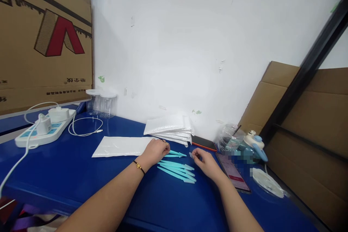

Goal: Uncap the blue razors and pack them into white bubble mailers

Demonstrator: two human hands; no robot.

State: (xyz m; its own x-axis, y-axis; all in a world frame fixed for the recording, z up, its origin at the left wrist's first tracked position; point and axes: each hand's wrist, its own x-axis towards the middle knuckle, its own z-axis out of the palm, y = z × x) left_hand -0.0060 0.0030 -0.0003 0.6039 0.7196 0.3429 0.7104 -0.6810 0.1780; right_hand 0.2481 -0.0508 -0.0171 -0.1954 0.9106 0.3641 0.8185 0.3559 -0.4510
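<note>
Several turquoise plastic tools (178,170) lie side by side on the blue table (108,185), their pointed ends to the right. My left hand (157,151) bends over the left end of the upper tools, its fingers drawn together; they hide what is beneath them. Behind that hand a flat white packet (119,146) lies on the table. My right hand (202,159) is to the right of the tools, thumb and fingers pinched on a small translucent piece (191,155). Against the wall sits a stack of white packets (168,127).
A power strip (45,132) with chargers and a white cable is at the left, near two clear jars (107,105). On the right are a phone (235,174), a dark red-edged device (203,143), a blue-and-white figure (254,143) and a white disc (268,182). Cardboard (312,134) stands behind.
</note>
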